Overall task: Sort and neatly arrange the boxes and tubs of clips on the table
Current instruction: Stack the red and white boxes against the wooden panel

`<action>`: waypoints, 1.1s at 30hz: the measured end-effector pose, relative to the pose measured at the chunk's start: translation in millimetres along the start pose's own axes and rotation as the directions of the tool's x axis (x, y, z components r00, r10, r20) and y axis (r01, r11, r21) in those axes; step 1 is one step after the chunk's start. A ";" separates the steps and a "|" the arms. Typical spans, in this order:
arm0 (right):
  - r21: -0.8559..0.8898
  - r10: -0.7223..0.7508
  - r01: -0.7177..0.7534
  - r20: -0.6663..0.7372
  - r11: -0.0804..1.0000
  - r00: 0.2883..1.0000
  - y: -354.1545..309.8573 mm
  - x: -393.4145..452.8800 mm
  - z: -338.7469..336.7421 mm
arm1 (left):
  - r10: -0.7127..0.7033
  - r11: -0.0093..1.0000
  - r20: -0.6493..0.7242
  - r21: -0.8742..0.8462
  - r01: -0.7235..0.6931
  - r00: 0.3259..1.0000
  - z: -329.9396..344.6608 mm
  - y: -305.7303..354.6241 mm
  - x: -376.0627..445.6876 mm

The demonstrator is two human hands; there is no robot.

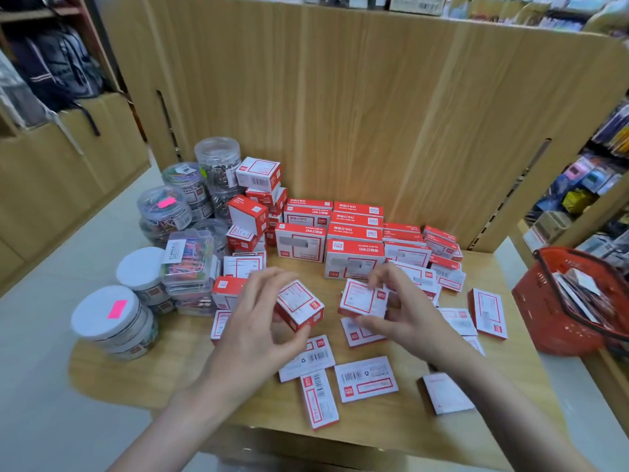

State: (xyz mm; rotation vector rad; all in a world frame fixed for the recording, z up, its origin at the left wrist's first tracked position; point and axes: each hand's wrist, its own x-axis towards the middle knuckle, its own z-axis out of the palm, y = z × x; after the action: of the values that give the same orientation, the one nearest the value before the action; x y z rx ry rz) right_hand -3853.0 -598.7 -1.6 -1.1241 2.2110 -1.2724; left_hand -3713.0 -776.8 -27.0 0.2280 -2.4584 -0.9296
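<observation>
Head view: both hands, left (253, 330) and right (405, 318), each grip a small red-white box (299, 304)

Bright, even indoor light; soft shadows; wide-angle bending at edges; slight blur throughout.

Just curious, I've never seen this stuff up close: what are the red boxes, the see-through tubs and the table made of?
Red boxes: probably printed card, matte, with sharp folded edges.
Tubs: clear glossy plastic, it seems; the clips inside show through.
Table: pale wood grain, smooth; solid wood or laminate, I can't tell.
</observation>
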 end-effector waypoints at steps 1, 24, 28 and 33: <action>0.072 0.023 -0.022 -0.014 0.997 1.000 -3.1 2.2 2.6 | 0.000 1.000 -0.040 -0.014 0.000 0.999 -5.3 3.3 -0.4; -0.171 -0.197 0.172 -0.144 0.970 0.970 -28.1 70.0 58.8 | -0.035 0.998 -0.243 0.044 0.047 0.969 -53.3 -22.2 -20.1; -0.104 -0.133 0.126 -0.068 0.987 0.989 -25.9 62.4 56.8 | -0.029 0.998 -0.231 0.040 0.039 0.973 -54.4 -22.2 -19.2; -0.058 -0.115 0.107 -0.158 0.993 0.981 -19.5 46.8 40.9 | 0.039 0.999 -0.185 0.036 -0.033 0.982 -46.2 -13.0 -6.5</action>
State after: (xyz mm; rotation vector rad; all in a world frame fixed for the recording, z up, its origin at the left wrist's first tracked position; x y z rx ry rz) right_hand -3847.3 -663.5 -3.2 -1.2173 2.3372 -1.4072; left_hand -3684.2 -811.1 -8.4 0.2688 -2.3000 -0.8146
